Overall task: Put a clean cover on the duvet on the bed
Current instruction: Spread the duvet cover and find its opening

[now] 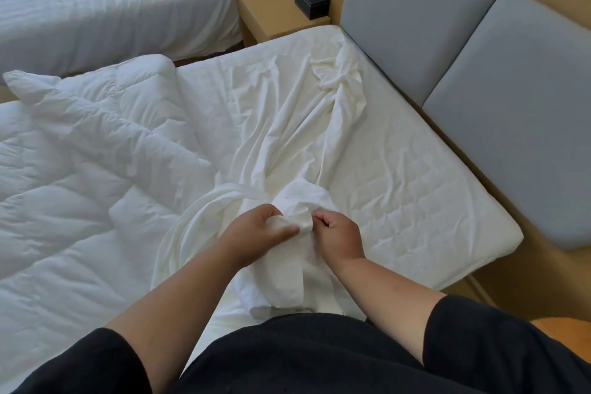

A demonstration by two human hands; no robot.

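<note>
— Where is the cover lying, from your feed?

— I see the thin white cotton duvet cover [287, 125] strung out in a crumpled band down the near bed [415, 195]; its long axis runs from the person's waist up towards the grey padded headboard [415, 25], the far end bunched near the mattress's top corner; the near end hangs over the bed's edge against the black shirt [303, 355].

— And the hands?

— Both meet at the near end; the left hand [259, 230] has its fingers curled round a fold of the cover, thumb laid along it; the right hand [335, 233] is clenched, pinching the same fold just beside the left.

— The duvet?

— The white quilted duvet [89, 144] lies rumpled to the left of the cover, touching it; one corner points towards the second white bed [96, 9].

— Anything else?

— A wooden nightstand [271, 13] between the beds carries a black tissue box [311, 1].
</note>
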